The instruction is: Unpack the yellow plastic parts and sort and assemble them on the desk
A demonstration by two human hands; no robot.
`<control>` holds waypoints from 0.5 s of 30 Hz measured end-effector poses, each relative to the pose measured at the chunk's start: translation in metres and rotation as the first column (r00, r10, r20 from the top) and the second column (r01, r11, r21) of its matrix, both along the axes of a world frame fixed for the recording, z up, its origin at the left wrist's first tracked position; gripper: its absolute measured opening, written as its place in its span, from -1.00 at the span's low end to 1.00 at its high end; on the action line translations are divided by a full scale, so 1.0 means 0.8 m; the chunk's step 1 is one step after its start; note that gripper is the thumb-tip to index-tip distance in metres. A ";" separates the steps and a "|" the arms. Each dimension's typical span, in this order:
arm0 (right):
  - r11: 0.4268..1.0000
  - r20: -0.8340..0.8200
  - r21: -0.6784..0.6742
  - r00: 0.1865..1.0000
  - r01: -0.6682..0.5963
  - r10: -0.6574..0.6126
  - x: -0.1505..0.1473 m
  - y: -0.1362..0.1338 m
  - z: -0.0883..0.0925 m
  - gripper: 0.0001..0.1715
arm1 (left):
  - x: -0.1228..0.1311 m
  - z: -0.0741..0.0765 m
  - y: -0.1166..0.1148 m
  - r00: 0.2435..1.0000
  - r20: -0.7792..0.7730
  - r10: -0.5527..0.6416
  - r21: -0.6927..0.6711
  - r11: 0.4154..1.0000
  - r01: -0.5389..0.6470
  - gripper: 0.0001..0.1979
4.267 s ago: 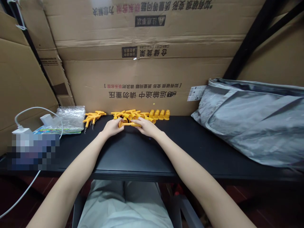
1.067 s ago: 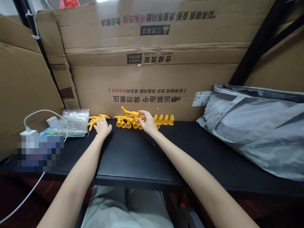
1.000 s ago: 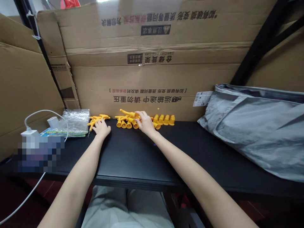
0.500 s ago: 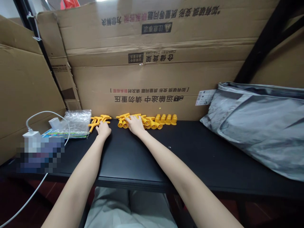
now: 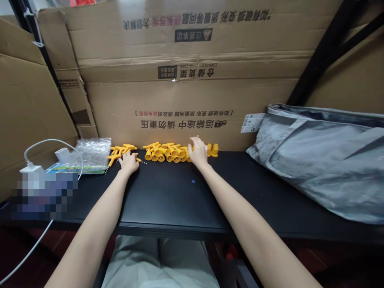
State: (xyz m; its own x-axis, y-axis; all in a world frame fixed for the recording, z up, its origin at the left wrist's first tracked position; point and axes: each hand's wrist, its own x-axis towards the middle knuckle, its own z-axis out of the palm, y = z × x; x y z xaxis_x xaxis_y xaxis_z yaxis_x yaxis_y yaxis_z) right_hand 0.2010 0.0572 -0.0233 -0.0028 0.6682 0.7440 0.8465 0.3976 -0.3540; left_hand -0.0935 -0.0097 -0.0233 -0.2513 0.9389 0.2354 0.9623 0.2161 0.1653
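My left hand [image 5: 129, 163] rests at a loose heap of yellow branched handles [image 5: 123, 147], fingers spread over them. A metal spiral tip [image 5: 144, 162] sticks out to the right beside its thumb. Further right, my right hand [image 5: 198, 153] reaches over the end of a row of yellow pieces, fingers stretched forward. Two upright yellow cups [image 5: 214, 150] show just right of it; whatever lies under its fingers is hidden. Left of it, several yellow cups [image 5: 176, 156] lie with their mouths facing me, with yellow branched handles [image 5: 152, 146] set on or behind them.
A clear plastic bag [image 5: 93, 154] lies at the left, next to a white charger and cable [image 5: 32, 172] and a blurred-out patch. A grey fabric bag [image 5: 318, 160] stands at the right. Cardboard [image 5: 180, 96] walls the back of the black table [image 5: 159, 200].
My right hand has moved right along the yellow row, from the branched handles to the upright cups. My left hand stays at its heap; a spiral tip now shows beside it.
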 end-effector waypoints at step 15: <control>0.843 0.101 -0.526 0.992 0.112 -0.069 0.037 0.039 -0.030 -0.47 | 0.015 -0.001 0.001 0.989 0.006 -0.146 -0.154 0.977 0.146 -0.71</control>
